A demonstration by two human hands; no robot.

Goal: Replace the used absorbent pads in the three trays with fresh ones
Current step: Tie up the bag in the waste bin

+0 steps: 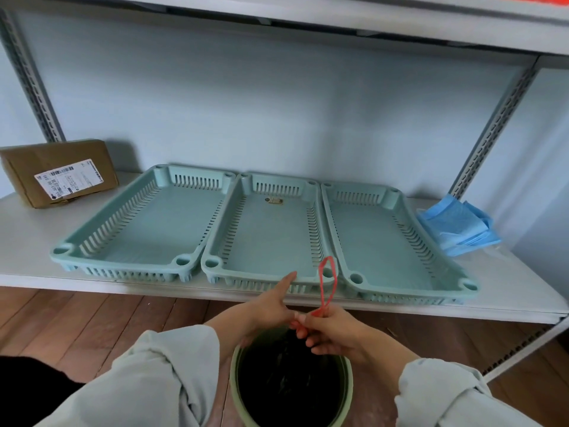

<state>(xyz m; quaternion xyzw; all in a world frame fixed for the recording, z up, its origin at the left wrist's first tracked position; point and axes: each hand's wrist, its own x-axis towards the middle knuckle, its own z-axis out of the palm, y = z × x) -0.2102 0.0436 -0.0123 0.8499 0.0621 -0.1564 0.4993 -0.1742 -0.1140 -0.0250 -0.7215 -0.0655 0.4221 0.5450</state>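
Note:
Three pale green slotted trays stand side by side on the white shelf: the left tray [92, 241], the middle tray [215, 263] and the right tray [348, 263]. No pad lies in any of them. A stack of folded blue pads [458, 226] sits at the shelf's right end. Below the shelf edge, my right hand [332, 331] pinches a red drawstring loop [326, 282] that stands up in front of the middle tray. My left hand [271, 303] pinches the same red string at its base, index finger pointing toward the middle tray.
A green bin with a black bag liner [292, 386] stands on the wooden floor right under my hands. A brown cardboard box [61, 174] with a label rests at the shelf's left end. Perforated metal uprights [492, 131] frame the shelf, with another shelf above.

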